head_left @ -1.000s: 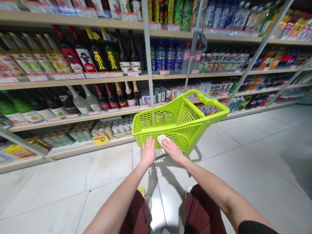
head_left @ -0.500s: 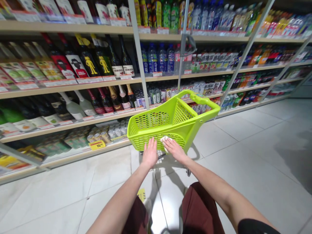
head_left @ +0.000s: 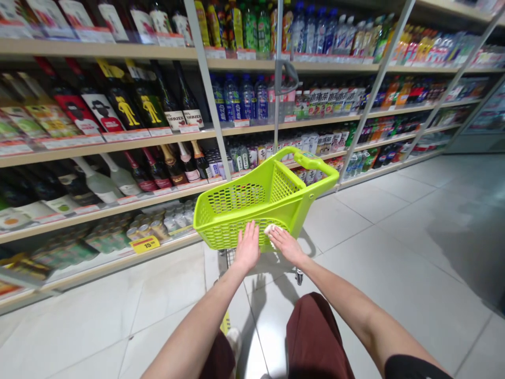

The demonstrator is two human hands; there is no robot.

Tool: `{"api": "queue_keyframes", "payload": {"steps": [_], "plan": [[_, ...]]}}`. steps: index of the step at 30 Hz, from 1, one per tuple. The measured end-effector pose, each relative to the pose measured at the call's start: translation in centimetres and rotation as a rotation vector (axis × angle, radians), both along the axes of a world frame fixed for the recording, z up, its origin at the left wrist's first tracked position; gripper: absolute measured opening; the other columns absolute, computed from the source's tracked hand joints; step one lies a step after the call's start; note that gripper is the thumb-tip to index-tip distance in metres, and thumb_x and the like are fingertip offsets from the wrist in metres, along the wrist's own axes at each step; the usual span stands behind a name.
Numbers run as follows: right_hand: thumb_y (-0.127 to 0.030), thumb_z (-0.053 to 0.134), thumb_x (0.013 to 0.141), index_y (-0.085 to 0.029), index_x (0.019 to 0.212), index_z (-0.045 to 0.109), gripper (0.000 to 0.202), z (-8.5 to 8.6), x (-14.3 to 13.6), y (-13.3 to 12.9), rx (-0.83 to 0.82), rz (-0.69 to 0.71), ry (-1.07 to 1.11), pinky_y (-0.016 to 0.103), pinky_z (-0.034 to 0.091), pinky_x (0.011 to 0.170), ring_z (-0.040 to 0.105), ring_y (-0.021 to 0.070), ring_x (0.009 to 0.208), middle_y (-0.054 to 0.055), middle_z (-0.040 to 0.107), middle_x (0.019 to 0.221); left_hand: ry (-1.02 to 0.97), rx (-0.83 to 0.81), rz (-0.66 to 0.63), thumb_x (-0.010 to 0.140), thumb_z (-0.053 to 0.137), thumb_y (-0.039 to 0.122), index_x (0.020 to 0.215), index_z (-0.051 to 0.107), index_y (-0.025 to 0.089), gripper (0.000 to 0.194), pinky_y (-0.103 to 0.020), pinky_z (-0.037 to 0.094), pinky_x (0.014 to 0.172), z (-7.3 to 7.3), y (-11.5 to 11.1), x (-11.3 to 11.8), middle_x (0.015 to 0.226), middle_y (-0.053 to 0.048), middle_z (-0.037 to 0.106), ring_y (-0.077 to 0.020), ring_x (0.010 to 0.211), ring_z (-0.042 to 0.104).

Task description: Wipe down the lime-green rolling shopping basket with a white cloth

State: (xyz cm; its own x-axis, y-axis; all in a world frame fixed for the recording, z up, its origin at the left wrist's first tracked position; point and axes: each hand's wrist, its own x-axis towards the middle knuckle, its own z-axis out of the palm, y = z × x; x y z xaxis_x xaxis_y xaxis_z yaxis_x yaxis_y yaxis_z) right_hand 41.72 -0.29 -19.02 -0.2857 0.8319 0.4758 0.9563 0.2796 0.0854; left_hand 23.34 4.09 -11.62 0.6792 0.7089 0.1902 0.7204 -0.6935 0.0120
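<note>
A bright green shopping cart (head_left: 252,210) stands in front of me, its handle at the upper right. My left hand (head_left: 248,247) is against the near side of the basket, fingers spread a little and nothing in it. Just to the right, my right hand (head_left: 286,245) presses a white cloth (head_left: 271,230) to the same perforated side, its fingers over the cloth. Part of the cloth hangs below the fingers. Under the basket a wheel (head_left: 299,276) shows.
Shelves (head_left: 158,138) of bottles, cans and cartons run behind the cart from left to far right. A yellow price tag (head_left: 144,244) sticks out from the lowest shelf. The floor (head_left: 169,295) is pale tile, and my knees are below my hands.
The cart appears further left in the view. My left hand has shifted slightly right along the basket side, nearer to my right hand, which still has the cloth.
</note>
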Motion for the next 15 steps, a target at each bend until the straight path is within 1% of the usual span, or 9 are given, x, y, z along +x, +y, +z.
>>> {"api": "queue_keyframes", "payload": {"steps": [3, 5, 6, 7, 10, 12, 13, 14, 15], "plan": [[-0.012, 0.036, 0.088, -0.021, 0.128, 0.04, 0.041, 3.2, 0.7, 0.6, 0.124, -0.003, 0.049, 0.043, 0.028, 0.103, 0.018, 0.0185, 0.131, 0.006, 0.037, 0.135, -0.014, 0.01, -0.006, 0.068, 0.042, 0.012, 0.134, 0.02, 0.01, 0.069, -0.043, 0.017, 0.107, 0.5, 0.0, 1.0, 0.146, -0.011, 0.012, -0.0219, 0.134, 0.006], [-0.013, 0.035, 0.088, -0.019, 0.127, 0.041, 0.04, 4.4, 1.3, 1.1, 0.166, -0.024, 0.069, 0.044, 0.028, 0.104, 0.017, 0.0187, 0.131, 0.007, 0.038, 0.135, -0.026, 0.018, -0.019, 0.068, 0.042, 0.012, 0.134, 0.02, 0.01, 0.07, -0.043, 0.017, 0.107, 0.7, -0.2, 1.8, 0.146, -0.011, 0.011, -0.022, 0.134, 0.006], [-0.013, 0.036, 0.088, -0.019, 0.126, 0.042, 0.039, 4.3, 1.7, 1.1, 0.162, -0.038, 0.071, 0.044, 0.029, 0.103, 0.019, 0.0187, 0.131, 0.007, 0.039, 0.134, -0.03, 0.02, -0.029, 0.068, 0.043, 0.013, 0.134, 0.019, 0.01, 0.07, -0.044, 0.017, 0.107, 0.7, -0.3, 2.1, 0.146, -0.011, 0.011, -0.022, 0.134, 0.006], [-0.012, 0.037, 0.087, -0.018, 0.125, 0.043, 0.039, 3.8, 2.0, 1.0, 0.146, -0.054, 0.069, 0.044, 0.031, 0.102, 0.021, 0.0187, 0.13, 0.008, 0.041, 0.133, -0.032, 0.022, -0.042, 0.068, 0.042, 0.013, 0.134, 0.019, 0.01, 0.07, -0.044, 0.017, 0.107, 0.7, -0.5, 2.4, 0.146, -0.011, 0.011, -0.022, 0.134, 0.006], [-0.009, 0.037, 0.086, -0.016, 0.121, 0.047, 0.037, 1.0, 2.6, -0.4, 0.077, -0.098, 0.05, 0.044, 0.035, 0.099, 0.029, 0.0188, 0.127, 0.009, 0.048, 0.127, -0.026, 0.026, -0.075, 0.068, 0.042, 0.013, 0.134, 0.02, 0.01, 0.069, -0.044, 0.017, 0.107, 0.3, -0.9, 2.8, 0.146, -0.01, 0.011, -0.0218, 0.134, 0.006], [-0.009, 0.037, 0.085, -0.016, 0.119, 0.05, 0.037, 0.0, 2.8, -1.5, 0.06, -0.095, 0.038, 0.043, 0.037, 0.097, 0.032, 0.0196, 0.126, 0.009, 0.051, 0.124, -0.01, 0.029, -0.082, 0.068, 0.042, 0.012, 0.134, 0.02, 0.011, 0.07, -0.044, 0.017, 0.107, 0.0, -1.1, 2.9, 0.146, -0.01, 0.011, -0.0217, 0.134, 0.006], [-0.009, 0.037, 0.085, -0.016, 0.119, 0.05, 0.037, 0.2, 3.0, -2.0, 0.075, -0.086, 0.04, 0.043, 0.037, 0.097, 0.031, 0.02, 0.126, 0.008, 0.051, 0.124, -0.002, 0.03, -0.082, 0.068, 0.042, 0.012, 0.134, 0.02, 0.011, 0.07, -0.044, 0.017, 0.107, -0.1, -1.1, 3.0, 0.146, -0.01, 0.012, -0.0217, 0.134, 0.006], [-0.009, 0.036, 0.085, -0.017, 0.119, 0.05, 0.038, 1.0, 3.2, -2.3, 0.108, -0.08, 0.05, 0.043, 0.037, 0.097, 0.03, 0.0204, 0.127, 0.008, 0.049, 0.126, 0.003, 0.031, -0.082, 0.068, 0.043, 0.011, 0.134, 0.02, 0.011, 0.07, -0.043, 0.017, 0.107, -0.1, -1.1, 3.1, 0.146, -0.01, 0.012, -0.0218, 0.134, 0.006], [-0.009, 0.035, 0.085, -0.017, 0.121, 0.048, 0.039, 2.3, 3.6, -2.4, 0.157, -0.083, 0.071, 0.043, 0.035, 0.098, 0.027, 0.0207, 0.128, 0.008, 0.047, 0.128, 0.004, 0.032, -0.08, 0.068, 0.043, 0.011, 0.134, 0.02, 0.011, 0.07, -0.044, 0.017, 0.107, 0.1, -1.1, 3.3, 0.145, -0.01, 0.012, -0.0218, 0.134, 0.006]]}}
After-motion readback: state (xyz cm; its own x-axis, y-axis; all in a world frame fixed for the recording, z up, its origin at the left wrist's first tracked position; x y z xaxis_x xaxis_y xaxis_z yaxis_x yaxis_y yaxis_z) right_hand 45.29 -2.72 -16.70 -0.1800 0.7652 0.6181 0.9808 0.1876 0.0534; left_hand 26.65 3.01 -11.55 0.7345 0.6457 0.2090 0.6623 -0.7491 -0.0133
